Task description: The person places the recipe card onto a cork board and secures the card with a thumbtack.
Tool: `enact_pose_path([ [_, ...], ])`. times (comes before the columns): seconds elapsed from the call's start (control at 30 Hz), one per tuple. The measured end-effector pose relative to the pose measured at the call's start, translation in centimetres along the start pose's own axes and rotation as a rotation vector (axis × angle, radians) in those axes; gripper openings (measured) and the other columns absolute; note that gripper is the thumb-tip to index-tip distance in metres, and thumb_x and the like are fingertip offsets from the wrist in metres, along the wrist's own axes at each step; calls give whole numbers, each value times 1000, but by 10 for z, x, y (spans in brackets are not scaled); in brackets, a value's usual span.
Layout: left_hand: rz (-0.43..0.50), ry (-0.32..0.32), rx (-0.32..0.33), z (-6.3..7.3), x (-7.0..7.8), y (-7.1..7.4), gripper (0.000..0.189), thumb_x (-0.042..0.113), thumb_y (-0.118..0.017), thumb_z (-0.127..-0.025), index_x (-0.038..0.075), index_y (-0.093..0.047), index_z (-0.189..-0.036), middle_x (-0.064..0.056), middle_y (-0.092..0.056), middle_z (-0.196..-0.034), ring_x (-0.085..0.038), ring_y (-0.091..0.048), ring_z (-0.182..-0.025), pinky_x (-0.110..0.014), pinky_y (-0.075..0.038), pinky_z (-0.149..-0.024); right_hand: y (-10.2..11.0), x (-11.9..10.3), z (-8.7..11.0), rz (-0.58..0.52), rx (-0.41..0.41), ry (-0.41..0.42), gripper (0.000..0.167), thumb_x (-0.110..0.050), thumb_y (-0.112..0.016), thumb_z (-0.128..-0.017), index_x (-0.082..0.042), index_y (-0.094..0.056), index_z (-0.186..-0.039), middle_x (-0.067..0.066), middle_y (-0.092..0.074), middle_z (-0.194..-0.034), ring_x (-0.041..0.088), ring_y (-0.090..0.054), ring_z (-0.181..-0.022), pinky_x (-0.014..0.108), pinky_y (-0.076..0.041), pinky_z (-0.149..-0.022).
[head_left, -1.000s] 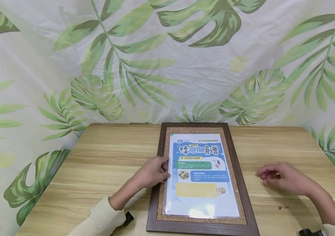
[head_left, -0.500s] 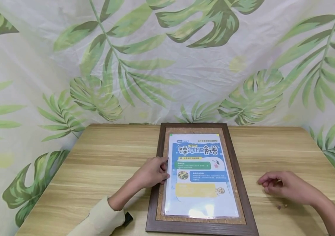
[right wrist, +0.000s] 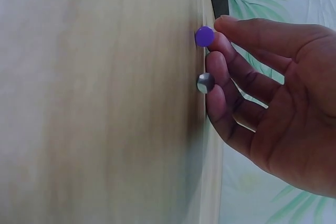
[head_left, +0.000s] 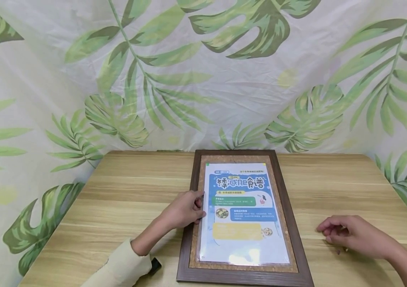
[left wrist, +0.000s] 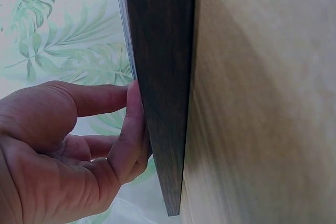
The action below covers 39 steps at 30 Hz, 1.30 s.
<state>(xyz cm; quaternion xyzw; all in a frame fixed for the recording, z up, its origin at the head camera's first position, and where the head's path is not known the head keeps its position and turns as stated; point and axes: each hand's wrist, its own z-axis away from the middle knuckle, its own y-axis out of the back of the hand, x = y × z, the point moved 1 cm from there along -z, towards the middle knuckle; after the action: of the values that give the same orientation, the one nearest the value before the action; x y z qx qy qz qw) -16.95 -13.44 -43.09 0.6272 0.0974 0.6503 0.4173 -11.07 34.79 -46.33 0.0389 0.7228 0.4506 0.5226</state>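
In the head view, a laminated poster (head_left: 242, 251) lies on a cork board (head_left: 293, 261) with a dark wooden frame (head_left: 246, 276). A green tack (head_left: 207, 164) and a yellow tack (head_left: 264, 164) sit at the poster's top corners. My left hand (head_left: 183, 209) rests across the frame's left side, thumb and index fingertips touching the poster's left edge, apart from each other. Right of the board, my right hand (head_left: 359, 235) hovers low over the table with loosely curled fingers. Close beside those fingers in the right wrist view are a purple thumbtack (right wrist: 205, 36) and a shiny one (right wrist: 206, 83).
The wood-grain table (head_left: 138, 179) extends to both sides of the board. A leaf-printed curtain (head_left: 196, 99) hangs behind the table. Near my left cuff is a small black object (head_left: 156, 266).
My right hand has moved toward me and slightly right, closer to the loose thumbtacks, now partly covering them in the head view. My left hand and the poster have stayed put.
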Motion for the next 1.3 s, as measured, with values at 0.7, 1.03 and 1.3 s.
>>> enact_pose_path([
  [0.7, -6, 10, 9, -1, -1, 2, 66, -5, -75, -96, -15, -45, -154, -9, -61, -90, -15, -67, -64, -22, -48, -52, 4, -1, 21, -45, -53, 57, 28, 7, -78, -91, -13, -74, -111, -6, -73, -95, -2, -65, -85, 22, -54, -65],
  [1.03, -10, -7, 12, -1, -1, 1, 65, -5, -75, -96, -16, -46, -153, -9, -61, -88, -14, -66, -63, -22, -45, -51, 1, -3, 18, -6, -57, 57, 29, 7, -82, -86, -17, -75, -103, -12, -71, -90, -4, -63, -79, 21, -54, -61],
  [1.3, -10, -5, 11, 0, -1, 0, 66, -6, -74, -96, -16, -45, -154, -9, -61, -87, -14, -66, -63, -21, -44, -50, -2, -7, 16, 30, -52, -9, 21, 0, -81, -91, -18, -75, -98, -19, -69, -88, -8, -60, -78, 21, -53, -60],
])
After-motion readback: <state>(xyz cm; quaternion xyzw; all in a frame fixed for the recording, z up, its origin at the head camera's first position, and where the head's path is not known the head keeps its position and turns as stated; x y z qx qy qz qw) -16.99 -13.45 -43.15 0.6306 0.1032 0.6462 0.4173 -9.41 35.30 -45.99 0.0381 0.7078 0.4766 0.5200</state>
